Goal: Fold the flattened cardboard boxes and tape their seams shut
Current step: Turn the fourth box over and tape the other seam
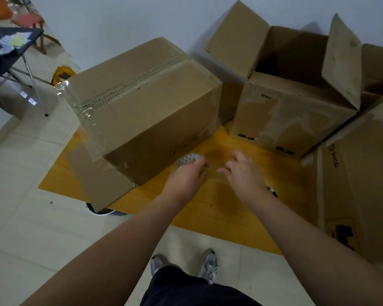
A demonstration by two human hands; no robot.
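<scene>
Head view: I note left hand point(186, 178), fingers curled round tape roll point(189, 159), just before taped cardboard box point(142, 96) on yellow bench point(221, 208). Right hand point(248, 175) near it, fingers curled; whether pinching tape, I cannot tell. Open-flapped box point(292, 107) stands right of taped one.

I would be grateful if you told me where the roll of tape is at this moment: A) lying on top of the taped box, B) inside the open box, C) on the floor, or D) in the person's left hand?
D: the left hand grips the tape roll just above the yellow table, in front of the taped box.
</scene>
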